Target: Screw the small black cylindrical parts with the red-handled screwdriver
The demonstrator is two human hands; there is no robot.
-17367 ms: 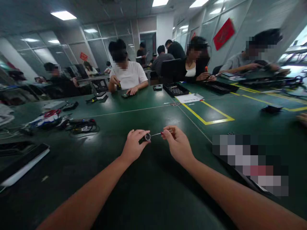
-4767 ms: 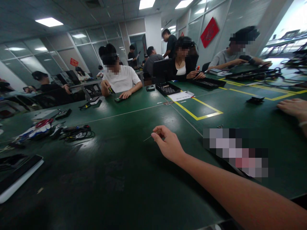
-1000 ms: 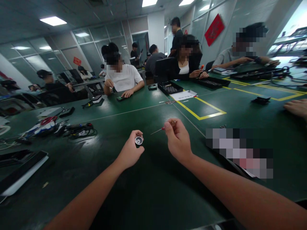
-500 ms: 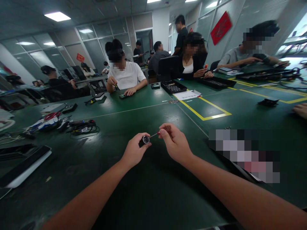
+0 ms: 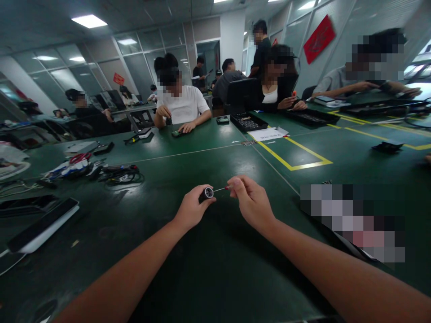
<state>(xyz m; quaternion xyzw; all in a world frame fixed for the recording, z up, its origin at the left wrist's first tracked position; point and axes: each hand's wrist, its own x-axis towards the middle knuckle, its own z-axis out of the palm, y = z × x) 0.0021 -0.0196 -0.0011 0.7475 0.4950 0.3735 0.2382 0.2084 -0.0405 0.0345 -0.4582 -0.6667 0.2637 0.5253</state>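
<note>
Left hand (image 5: pixel 191 211) grips black, silver-rimmed cylinder (image 5: pixel 206 194) above green table (image 5: pixel 202 260) — right hand (image 5: pixel 253 202) pinches slim screwdriver (image 5: pixel 227 188), shaft pointing at cylinder's rim, contact too small to tell. Across table, co-worker in white shirt (image 5: pixel 186 105) bends over small green item (image 5: pixel 176 133).

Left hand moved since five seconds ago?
Yes, into view: absent then, the left hand is now left of the yellow tape outline, holding a black cylinder.

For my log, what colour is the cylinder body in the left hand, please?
The cylinder body is black, in the head view.
</note>
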